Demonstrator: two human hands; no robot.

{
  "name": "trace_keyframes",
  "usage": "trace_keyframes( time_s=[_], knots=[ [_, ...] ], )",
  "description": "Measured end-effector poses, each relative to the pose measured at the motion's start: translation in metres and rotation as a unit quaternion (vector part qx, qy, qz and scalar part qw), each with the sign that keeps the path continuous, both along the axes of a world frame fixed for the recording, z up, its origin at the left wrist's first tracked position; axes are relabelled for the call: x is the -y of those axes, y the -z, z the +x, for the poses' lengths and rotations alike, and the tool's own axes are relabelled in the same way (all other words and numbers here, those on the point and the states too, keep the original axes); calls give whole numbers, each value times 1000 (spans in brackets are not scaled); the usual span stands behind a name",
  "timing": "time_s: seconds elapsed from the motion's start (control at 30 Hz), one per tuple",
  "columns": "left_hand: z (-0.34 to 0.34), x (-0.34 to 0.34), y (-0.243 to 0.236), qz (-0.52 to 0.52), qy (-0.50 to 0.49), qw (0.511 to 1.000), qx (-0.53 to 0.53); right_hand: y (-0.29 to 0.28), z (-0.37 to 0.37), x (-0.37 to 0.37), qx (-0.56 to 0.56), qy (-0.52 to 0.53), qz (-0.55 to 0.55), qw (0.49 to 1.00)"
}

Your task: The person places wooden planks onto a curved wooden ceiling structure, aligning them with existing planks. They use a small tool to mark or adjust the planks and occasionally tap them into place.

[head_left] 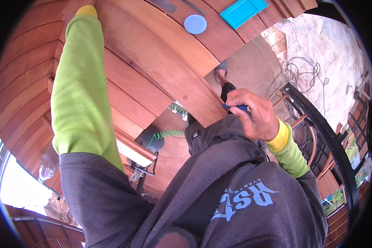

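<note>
My right hand [254, 113] is closed on a small dark blue object [240, 108], pinched between thumb and fingers. Its kind I cannot make out. Just beside it is the end of a reddish-brown wooden plank [186, 97], which lies across other boards and juts out toward my body. My left arm [80, 82], in a lime green sleeve, stretches far forward along the boards. Only the yellow cuff [87, 11] shows at its end; the left hand itself is beyond the picture's upper edge.
On the boards lie a round light blue lid [195, 24], a turquoise rectangular lid [243, 12] and a flat grey tool [164, 5]. Below hang green coiled hoses [169, 133]. To the right are a black metal frame [324, 132] and a loose cable [297, 72] on pale sheeting.
</note>
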State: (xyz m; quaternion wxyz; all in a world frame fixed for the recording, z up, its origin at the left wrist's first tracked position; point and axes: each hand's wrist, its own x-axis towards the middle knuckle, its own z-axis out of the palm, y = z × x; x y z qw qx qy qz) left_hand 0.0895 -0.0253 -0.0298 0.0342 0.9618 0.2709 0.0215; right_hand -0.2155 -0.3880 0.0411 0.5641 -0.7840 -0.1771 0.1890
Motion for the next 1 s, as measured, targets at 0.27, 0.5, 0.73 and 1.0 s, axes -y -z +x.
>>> trace_keyframes(
  time_s=[0.27,0.5,0.73,1.0],
  knots=[
    [3,14,-1,-10,-29,999,21,40,126,-86,210,24,56,976],
    [-8,0,0,-3,-85,995,50,17,49,-39,55,-3,22,998],
    [-1,28,2,-15,-107,991,78,42,179,-120,205,16,37,978],
    [-15,10,-4,1,-165,981,105,32,131,-97,176,-13,53,983]
  ],
)
